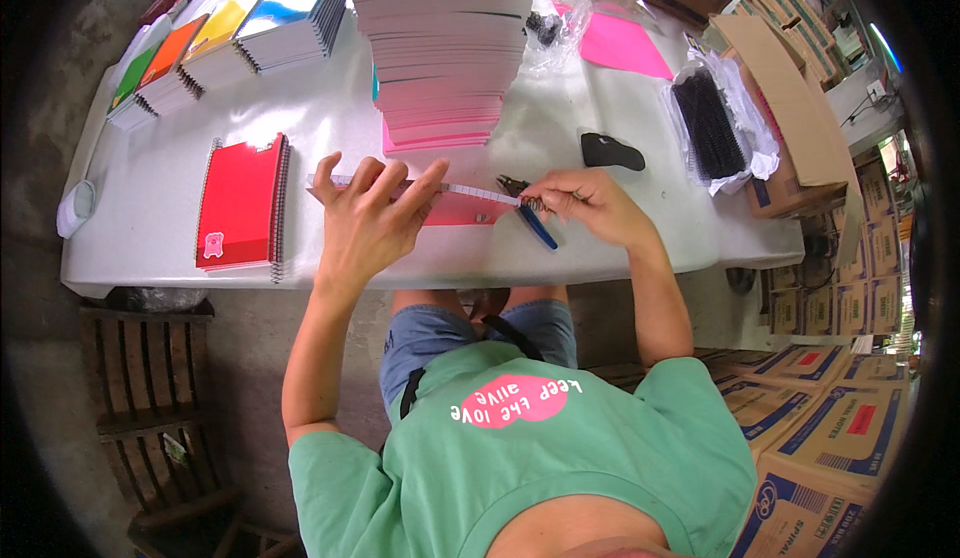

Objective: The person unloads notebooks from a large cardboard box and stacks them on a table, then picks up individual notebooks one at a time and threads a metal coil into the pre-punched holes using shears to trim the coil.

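Note:
My left hand [372,220] grips an unbound notebook [462,210] with a pinkish-red cover near the table's front edge. Its fingers are bent over the pages, and a pale strip of page edge faces up. At the notebook's right end, my right hand [600,208] pinches a small dark spiral coil [537,203] against the corner. How far the coil is threaded through the holes is too small to tell. Blue-handled pliers [538,228] lie on the table just under the right fingers, their jaws pointing away from me.
A tall stack of page blocks [445,48] stands directly ahead. Left of it sit red spiral notebooks [240,203] and piles with blue [295,3], yellow, orange and green covers. To the right are a black pouch-like object [612,152], black coils [708,123] in white wrapping, and an opened carton [790,108].

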Available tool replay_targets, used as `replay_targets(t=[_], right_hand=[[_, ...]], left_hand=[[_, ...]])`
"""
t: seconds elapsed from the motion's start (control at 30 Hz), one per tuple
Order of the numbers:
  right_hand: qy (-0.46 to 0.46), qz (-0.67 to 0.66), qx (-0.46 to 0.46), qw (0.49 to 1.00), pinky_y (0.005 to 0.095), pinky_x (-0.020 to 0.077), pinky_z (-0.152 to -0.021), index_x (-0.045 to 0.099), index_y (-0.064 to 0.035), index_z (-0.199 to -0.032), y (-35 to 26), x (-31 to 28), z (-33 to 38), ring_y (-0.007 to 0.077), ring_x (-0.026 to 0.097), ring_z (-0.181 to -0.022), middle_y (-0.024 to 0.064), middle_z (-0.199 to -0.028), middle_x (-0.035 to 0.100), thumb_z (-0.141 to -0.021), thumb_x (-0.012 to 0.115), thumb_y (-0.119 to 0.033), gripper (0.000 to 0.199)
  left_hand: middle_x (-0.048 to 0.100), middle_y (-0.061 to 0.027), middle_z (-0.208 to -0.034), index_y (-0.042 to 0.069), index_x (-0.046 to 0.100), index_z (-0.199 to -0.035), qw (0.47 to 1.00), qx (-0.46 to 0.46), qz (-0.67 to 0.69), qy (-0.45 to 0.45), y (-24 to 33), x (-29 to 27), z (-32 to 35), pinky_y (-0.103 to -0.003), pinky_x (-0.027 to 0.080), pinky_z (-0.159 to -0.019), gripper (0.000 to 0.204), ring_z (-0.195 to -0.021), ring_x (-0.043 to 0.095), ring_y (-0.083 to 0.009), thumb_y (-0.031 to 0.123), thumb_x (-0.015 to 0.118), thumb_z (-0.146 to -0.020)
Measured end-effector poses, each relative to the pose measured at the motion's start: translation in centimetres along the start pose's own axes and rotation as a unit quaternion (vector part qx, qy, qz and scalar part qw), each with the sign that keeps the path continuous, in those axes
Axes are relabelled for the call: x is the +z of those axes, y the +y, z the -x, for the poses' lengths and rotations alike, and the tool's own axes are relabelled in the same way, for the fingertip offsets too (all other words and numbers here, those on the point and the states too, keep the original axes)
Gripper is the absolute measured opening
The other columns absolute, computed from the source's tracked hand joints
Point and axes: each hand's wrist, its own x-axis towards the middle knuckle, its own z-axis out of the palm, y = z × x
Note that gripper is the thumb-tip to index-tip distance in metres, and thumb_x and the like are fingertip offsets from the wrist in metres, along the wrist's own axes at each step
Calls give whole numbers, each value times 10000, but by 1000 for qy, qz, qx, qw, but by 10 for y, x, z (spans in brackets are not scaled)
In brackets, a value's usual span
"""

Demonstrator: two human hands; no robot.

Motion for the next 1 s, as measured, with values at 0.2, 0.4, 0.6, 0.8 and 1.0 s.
replay_targets(t=[0.2,0.4,0.6,0.8,1.0], right_hand=[[60,-21,73,995,213,425,-592,585,-24,-1139,-19,12,5,92,543,-638,63,-822,594,-916,530,-120,249],[27,37,18,999,255,455,-619,526,-52,-1188,-9,11,7,122,569,-648,61,-759,592,-904,560,-197,321],[103,218,63,969,341,467,-773,527,-90,-1180,59,-57,8,249,621,-901,131,-994,631,-768,563,-75,414],[246,378,25,892,347,451,-867,586,-107,-1115,151,-69,39,224,615,-979,117,-1056,635,-713,533,56,437],[277,-423,-194,841,429,458,-930,620,-74,-1032,65,-20,11,266,607,-999,134,-1065,637,-812,544,75,277]], left_hand=[[487,5,-829,198,609,-983,997,-70,-2,14,16,4,4,-490,198,-961,378,-875,498,-158,452,689,-714],[487,-27,-838,129,537,-781,988,-112,53,88,27,25,7,-510,177,-1021,482,-902,494,-215,542,727,-622],[481,-32,-849,122,533,-765,981,-73,129,124,16,28,17,-518,179,-1046,452,-986,508,-248,455,790,-598],[521,-79,-1012,106,538,-820,976,-116,144,113,36,24,24,-540,138,-1058,512,-1245,394,-362,491,788,-594],[531,-114,-1074,82,478,-713,962,-175,160,133,40,22,21,-539,106,-1051,569,-1303,319,-413,547,775,-578]])
